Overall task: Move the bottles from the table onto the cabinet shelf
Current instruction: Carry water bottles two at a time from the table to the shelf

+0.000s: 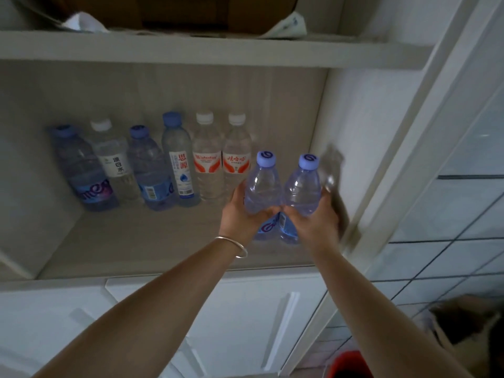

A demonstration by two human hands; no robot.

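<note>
Gripping, one bottle per hand: the left hand [240, 214] curls its fingers [236, 190] round the lower body of the left blue-capped bottle [263, 184]; the right hand [313, 222] wraps its fingers [328, 193] round the right blue-capped bottle [302, 186]. Both bottles stand upright, side by side and touching at their shoulders, held over the cabinet shelf [152, 241] near its right end, at about 3 o'clock of the frame's middle. Whether their bases touch the shelf cannot be told; the hands hide them.

Item, wrist: a thin silver bangle [234, 245] on the left forearm, at 6 o'clock of the left hand.

Item, row of six bottles standing at the back of the shelf, running from 9 o'clock toward the held pair:
- purple-labelled bottle [81, 170], blue cap, leftmost;
- white-capped bottle [114, 162] with a pale label;
- blue-labelled bottle [151, 170], blue cap;
- tall bottle with red characters [178, 159], blue cap;
- first red-labelled bottle [206, 159], white cap;
- second red-labelled bottle [236, 156], white cap, just beside the left hand.

Item, upper shelf at 12 o'clock: a cardboard box [191, 12].

Item, 3 o'clock: an open glass cabinet door [409, 132].

Item, 5 o'clock: a red container [349, 364], partly cut off by the frame edge.
</note>
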